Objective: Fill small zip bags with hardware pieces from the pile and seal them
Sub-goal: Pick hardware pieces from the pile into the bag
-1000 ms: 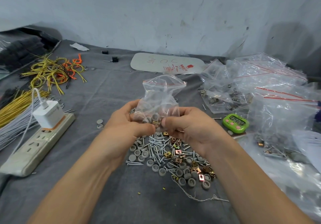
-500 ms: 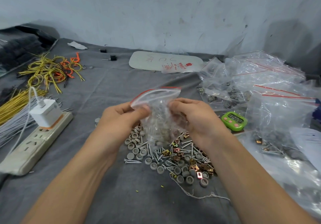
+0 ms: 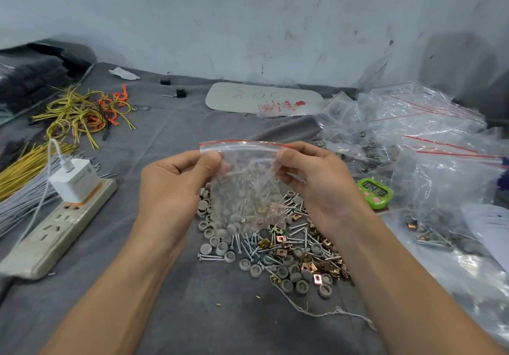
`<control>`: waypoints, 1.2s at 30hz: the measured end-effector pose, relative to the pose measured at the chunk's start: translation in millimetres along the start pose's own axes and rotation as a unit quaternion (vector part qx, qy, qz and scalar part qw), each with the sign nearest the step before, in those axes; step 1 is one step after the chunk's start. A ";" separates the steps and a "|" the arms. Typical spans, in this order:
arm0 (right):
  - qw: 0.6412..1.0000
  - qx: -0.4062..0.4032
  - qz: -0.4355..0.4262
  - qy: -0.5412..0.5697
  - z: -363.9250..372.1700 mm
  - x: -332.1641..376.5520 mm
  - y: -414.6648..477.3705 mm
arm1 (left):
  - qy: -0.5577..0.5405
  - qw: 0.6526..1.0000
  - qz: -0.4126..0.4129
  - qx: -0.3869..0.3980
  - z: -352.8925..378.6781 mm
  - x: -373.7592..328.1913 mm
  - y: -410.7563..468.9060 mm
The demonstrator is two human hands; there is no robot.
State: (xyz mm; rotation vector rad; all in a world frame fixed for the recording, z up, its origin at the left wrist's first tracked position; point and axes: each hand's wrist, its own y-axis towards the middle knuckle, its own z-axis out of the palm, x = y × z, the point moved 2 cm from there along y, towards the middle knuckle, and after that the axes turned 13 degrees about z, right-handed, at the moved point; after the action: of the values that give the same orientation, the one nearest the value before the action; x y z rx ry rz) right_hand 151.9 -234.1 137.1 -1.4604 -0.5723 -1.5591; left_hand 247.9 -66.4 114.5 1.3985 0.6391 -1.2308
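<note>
1. Since a moment ago the zip bag (image 3: 245, 178) has been drawn out wide. Its red-striped top was bowed and gaping then, and now it runs as a nearly straight line between the two hands.
2. The left hand (image 3: 176, 186) pinches the top left corner of the bag, its fingers (image 3: 210, 159) clamped on the plastic just under the red strip.
3. The right hand (image 3: 319, 181) pinches the top right corner the same way, thumb in front and the other fingers curled behind.
4. The bag hangs from that grip, held up over the far edge of the pile (image 3: 286, 250). Grey caps, screws and a few brass clips show through it, gathered in its lower part.
5. From here I cannot tell whether the seal is pressed closed along its whole length.
6. The pile lies on the grey-covered table (image 3: 192, 313) under and just in front of the hands: grey caps, silver screws and brass clips mixed together, with a loose string (image 3: 316, 310) trailing from its near side.
7. A green timer (image 3: 374, 192) sits just right of the right hand, with a heap of clear bags (image 3: 413, 134) beyond it.
8. On the left lies a power strip (image 3: 60, 225) with a white charger (image 3: 74, 180) plugged in, and tangled yellow wires (image 3: 82, 112) lie farther back.
</note>
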 end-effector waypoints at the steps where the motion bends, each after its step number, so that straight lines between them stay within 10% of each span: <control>1: 1.000 0.002 -0.003 0.006 -0.6 0.1 -0.3 | 0.000 1.000 0.001 -0.007 -0.1 0.2 0.5; 36: 0.986 -0.001 -0.039 -0.164 7.9 -13.4 4.9 | 0.058 0.998 0.021 0.010 8.6 0.2 -5.1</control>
State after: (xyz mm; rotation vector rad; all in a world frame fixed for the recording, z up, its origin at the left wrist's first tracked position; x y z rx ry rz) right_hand 159.0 -226.1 124.8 -1.7273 -0.8272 -1.3846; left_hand 240.7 -73.3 113.7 1.5011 0.6756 -1.1313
